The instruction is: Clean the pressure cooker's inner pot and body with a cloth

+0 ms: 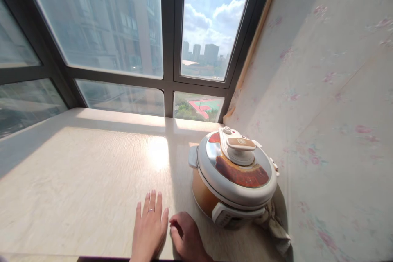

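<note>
Both hands at rest on the window ledge (76, 184), near its front edge. Left hand (150, 225) lies palm down, fingers slightly spread, ring (151, 210) on one finger; nothing visible in it. Right hand (186, 233) just beside it, fingers curled loosely inward; cannot tell whether that grip encloses anything.

Electric cooker (235, 176) stands upright on the ledge, right of both hands and near the papered wall (337, 110). Lid seated; neither hand touches it.

Step, as judged: a pause, no handling under way. Any handling of the cooker would call for reaching right and, for the lid, closing fingers around the lid handle (241, 144).

Hard to make out: front control panel (236, 215) is in shade, markings unreadable. Crumpled item at the cooker's right base, probably a cloth (273, 223), partly hidden by the body. Both wrists cut off by the lower border. Cooker contents not visible.
</note>
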Motion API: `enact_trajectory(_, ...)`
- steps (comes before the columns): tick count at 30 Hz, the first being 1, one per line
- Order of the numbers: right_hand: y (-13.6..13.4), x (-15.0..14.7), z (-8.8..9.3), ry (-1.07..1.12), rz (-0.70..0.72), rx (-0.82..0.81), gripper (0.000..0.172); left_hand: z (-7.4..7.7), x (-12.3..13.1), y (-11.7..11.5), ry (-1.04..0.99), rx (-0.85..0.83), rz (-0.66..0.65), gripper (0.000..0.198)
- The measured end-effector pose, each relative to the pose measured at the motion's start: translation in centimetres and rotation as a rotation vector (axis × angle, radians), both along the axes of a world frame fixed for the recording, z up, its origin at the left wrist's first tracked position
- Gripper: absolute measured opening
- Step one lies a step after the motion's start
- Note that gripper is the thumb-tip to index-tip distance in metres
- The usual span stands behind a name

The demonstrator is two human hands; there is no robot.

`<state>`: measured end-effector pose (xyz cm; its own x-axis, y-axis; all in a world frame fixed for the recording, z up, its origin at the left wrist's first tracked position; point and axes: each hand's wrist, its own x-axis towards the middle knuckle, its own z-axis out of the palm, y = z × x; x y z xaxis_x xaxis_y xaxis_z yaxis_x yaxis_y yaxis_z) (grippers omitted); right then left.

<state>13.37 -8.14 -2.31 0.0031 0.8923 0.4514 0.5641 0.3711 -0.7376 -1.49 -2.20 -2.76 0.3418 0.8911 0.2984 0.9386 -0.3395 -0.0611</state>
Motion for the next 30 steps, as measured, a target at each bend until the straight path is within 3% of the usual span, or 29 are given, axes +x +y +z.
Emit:
enact_trajectory(10,0.0,-0.5,-1.7,0.005,0.0,0.088,0.025,-1.8,-0.3,-0.7,-0.022,0.08,0.02,0.057)
enact_trajectory(18,0.1,-0.7,-3.0,0.05,-0.005,0.036,0.018,-1.7,-0.3,-0.7,-0.041,0.03,0.043,0.056)
enact_trajectory(27,0.0,-0.4,-1.9,0.1,0.041,-0.031,0.018,-0.8,0.0,-0.8,-0.161,-0.066,0.066,0.056)
enact_trajectory(30,-0.2,0.0,-1.1,0.234,0.081,-0.143,0.011,-0.4,-0.4,-0.4,-0.269,-0.129,0.056,0.055)
